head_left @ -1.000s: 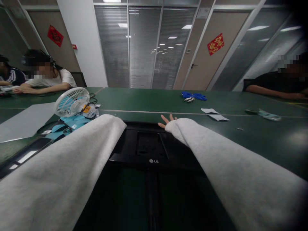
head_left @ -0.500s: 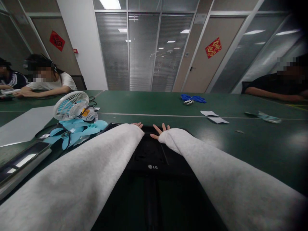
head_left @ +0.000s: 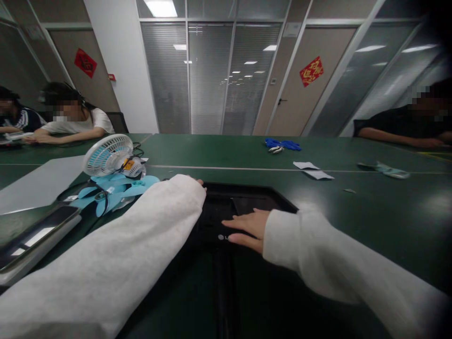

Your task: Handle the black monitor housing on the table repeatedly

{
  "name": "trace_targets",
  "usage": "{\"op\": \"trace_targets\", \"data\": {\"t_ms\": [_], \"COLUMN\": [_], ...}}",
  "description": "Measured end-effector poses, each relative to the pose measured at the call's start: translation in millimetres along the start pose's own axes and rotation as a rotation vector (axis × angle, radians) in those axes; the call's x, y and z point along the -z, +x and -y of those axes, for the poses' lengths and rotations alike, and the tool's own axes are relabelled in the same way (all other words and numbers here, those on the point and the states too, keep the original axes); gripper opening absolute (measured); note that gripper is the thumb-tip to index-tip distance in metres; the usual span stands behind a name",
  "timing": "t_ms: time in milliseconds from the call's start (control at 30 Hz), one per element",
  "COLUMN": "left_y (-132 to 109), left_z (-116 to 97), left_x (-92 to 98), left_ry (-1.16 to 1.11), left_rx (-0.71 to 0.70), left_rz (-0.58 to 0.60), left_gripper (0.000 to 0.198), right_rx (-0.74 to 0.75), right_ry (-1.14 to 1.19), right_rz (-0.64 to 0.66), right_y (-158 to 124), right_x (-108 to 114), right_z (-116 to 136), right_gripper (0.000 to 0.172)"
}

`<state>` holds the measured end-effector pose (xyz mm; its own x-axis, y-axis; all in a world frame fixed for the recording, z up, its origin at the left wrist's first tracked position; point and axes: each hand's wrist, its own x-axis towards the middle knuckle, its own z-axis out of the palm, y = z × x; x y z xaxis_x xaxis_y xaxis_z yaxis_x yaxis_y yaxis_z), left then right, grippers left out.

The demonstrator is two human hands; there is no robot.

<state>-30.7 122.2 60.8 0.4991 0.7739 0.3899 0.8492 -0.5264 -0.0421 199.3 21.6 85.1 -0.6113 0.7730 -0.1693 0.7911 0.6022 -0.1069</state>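
On the green table [head_left: 370,212], right in front of the person, a black monitor [head_left: 243,202] lies flat, apparently back side up. The right hand [head_left: 247,228] rests open on it, palm down, fingers together and pointing toward 9 o'clock, the thumb just beside a small round logo. The left hand [head_left: 199,181] is at the monitor's far left edge, about 11 o'clock from the right hand. A pale grey sleeve hides all but a fingertip, so I cannot tell whether it is open or gripping.

Toward 10 o'clock from the monitor stands a small white desk fan [head_left: 109,157], with loose light-blue fan blades [head_left: 116,190] lying just in front of it. Further left lies a grey sheet [head_left: 38,183]. At 1 o'clock, well apart from the monitor, is a pair of blue gloves [head_left: 282,144], and nearer, at 2 o'clock, are two slips of paper [head_left: 312,169]. One co-worker [head_left: 76,122] leans on the table at far left, and another person's arm [head_left: 399,134] rests on it at far right.
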Motion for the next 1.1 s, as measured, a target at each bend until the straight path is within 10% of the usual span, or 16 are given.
{"op": "trace_targets", "data": {"t_ms": [100, 300, 433, 867, 1100], "left_y": [-40, -135, -161, -147, -144], "left_z": [-15, -58, -68, -52, -21], "left_x": [18.0, 24.4, 4.3, -19.3, -64.6], "left_ry": [0.073, -0.051, 0.026, 0.118, -0.026], "left_rx": [0.007, -0.267, -0.309, -0.216, -0.160], "left_rz": [0.048, -0.523, -0.670, -0.504, -0.178], "left_gripper": [0.033, 0.030, 0.046, 0.058, 0.049], "right_rx": [-0.083, -0.011, 0.022, -0.218, -0.654], "right_ry": [-0.010, -0.090, -0.140, -0.153, -0.167], "right_rz": [-0.229, -0.531, -0.644, -0.598, -0.481], "right_y": [-26, -44, -46, -37, -42], "right_x": [-24, -64, -76, -80, -74], "right_z": [17, 14, 12, -5, -74], "right_gripper": [0.051, 0.055, 0.050, 0.048, 0.060]}}
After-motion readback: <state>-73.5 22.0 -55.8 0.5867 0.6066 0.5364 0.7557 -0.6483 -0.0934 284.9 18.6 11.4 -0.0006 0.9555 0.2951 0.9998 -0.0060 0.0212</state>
